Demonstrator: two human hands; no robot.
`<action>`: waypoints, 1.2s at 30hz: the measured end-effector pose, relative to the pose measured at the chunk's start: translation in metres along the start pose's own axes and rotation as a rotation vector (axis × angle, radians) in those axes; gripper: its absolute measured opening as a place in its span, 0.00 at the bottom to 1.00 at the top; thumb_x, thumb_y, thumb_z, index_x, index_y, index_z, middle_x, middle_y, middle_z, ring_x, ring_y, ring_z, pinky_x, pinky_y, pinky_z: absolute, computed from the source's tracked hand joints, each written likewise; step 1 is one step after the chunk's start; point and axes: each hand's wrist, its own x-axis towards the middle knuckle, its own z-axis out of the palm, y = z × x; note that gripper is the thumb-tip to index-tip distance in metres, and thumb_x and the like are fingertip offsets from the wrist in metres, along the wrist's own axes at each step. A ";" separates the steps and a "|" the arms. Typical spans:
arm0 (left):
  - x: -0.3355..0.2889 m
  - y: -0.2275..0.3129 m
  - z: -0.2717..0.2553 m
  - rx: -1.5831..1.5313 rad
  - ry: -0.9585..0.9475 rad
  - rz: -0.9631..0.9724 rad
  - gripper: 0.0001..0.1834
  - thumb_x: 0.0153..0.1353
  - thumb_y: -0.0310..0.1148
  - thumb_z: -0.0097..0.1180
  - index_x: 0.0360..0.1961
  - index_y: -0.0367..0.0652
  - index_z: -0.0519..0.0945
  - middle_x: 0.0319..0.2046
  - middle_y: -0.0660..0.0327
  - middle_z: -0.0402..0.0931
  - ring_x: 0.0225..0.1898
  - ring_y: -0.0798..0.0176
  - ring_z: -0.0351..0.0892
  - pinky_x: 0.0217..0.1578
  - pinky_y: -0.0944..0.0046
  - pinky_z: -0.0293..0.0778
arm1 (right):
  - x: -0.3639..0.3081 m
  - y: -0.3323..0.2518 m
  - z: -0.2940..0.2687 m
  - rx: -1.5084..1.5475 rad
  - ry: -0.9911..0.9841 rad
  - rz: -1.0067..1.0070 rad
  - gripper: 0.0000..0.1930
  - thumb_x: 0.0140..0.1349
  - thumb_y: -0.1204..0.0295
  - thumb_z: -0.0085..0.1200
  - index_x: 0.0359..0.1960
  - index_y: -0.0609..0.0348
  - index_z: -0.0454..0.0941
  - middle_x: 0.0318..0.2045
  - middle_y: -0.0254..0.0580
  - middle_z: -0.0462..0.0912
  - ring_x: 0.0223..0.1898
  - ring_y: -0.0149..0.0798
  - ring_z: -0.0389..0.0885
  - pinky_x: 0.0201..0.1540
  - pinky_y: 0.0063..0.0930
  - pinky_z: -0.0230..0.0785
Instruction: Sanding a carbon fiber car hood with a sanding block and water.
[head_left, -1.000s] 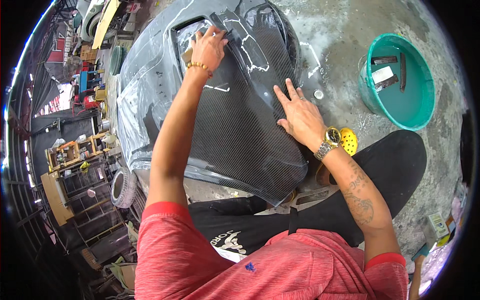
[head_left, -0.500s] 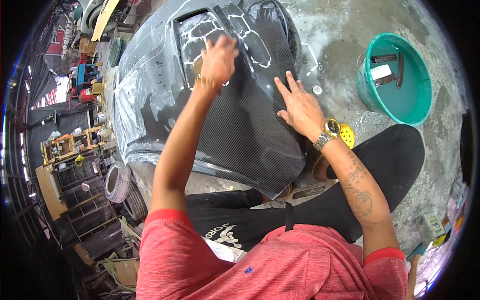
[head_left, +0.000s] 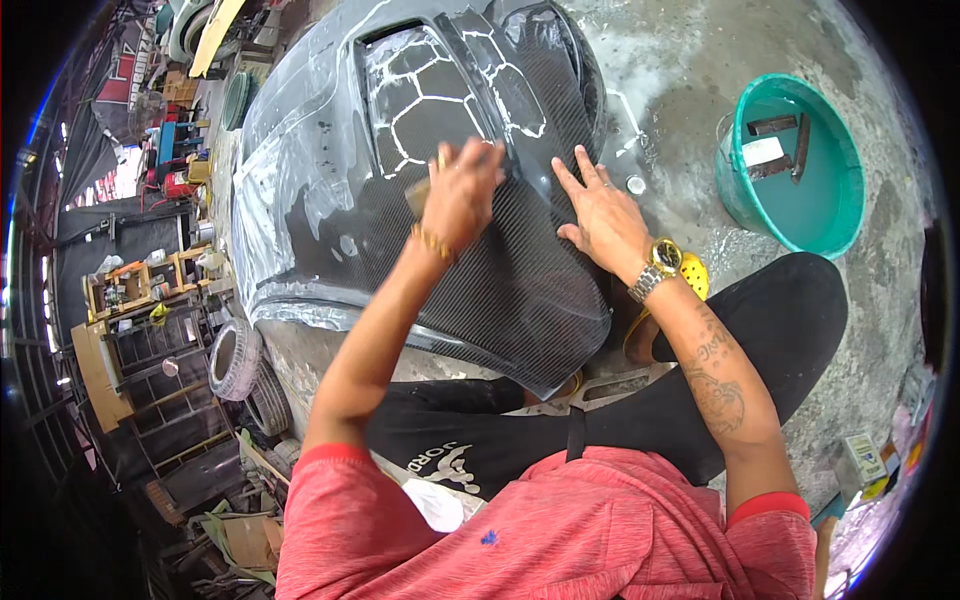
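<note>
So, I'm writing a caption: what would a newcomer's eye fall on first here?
The big dark panel in the middle comes first, with bright white lines across its far part and the right fingers spread near its right edge. Next is the teal bucket at upper right, with dark strips in its water. The yellow shoe beside the watch also pops.

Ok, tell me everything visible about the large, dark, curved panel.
The large, dark, curved panel looks like carbon fibre, apparently wet. Its left side is smeared grey-white; white lines trace cell-like outlines inside and beside a framed recess. It spreads over the grey concrete floor, one corner toward the person; what supports it is hidden. The bare right hand rests spread on its right side; the bare left hand, apparently holding a partly hidden tan piece, is over its middle.
</note>
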 end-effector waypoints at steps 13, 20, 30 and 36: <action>-0.045 0.060 -0.004 -0.137 -0.039 -0.052 0.22 0.65 0.29 0.57 0.62 0.44 0.79 0.52 0.58 0.75 0.51 0.45 0.70 0.50 0.48 0.70 | 0.001 0.020 -0.007 -0.019 0.034 -0.022 0.51 0.53 0.64 0.74 0.78 0.47 0.56 0.77 0.61 0.55 0.69 0.65 0.69 0.64 0.47 0.73; -0.062 0.121 0.006 -0.207 0.175 -0.469 0.25 0.64 0.29 0.62 0.63 0.41 0.77 0.52 0.52 0.73 0.50 0.46 0.71 0.51 0.47 0.68 | -0.003 0.026 -0.013 -0.008 0.027 -0.054 0.51 0.52 0.66 0.74 0.77 0.49 0.56 0.76 0.60 0.56 0.68 0.63 0.70 0.62 0.47 0.74; -0.030 0.147 0.057 -0.156 0.295 -0.437 0.26 0.67 0.30 0.59 0.65 0.39 0.74 0.54 0.52 0.72 0.51 0.42 0.70 0.53 0.43 0.68 | -0.001 0.062 -0.019 0.056 0.023 -0.082 0.59 0.45 0.67 0.78 0.78 0.58 0.52 0.78 0.54 0.54 0.71 0.58 0.66 0.69 0.43 0.68; 0.010 0.122 0.054 -0.180 0.307 -0.403 0.23 0.67 0.31 0.58 0.62 0.39 0.76 0.53 0.50 0.72 0.50 0.41 0.71 0.53 0.43 0.68 | 0.002 0.065 -0.025 0.048 -0.060 -0.025 0.59 0.44 0.65 0.78 0.78 0.56 0.53 0.78 0.53 0.55 0.71 0.57 0.66 0.70 0.43 0.66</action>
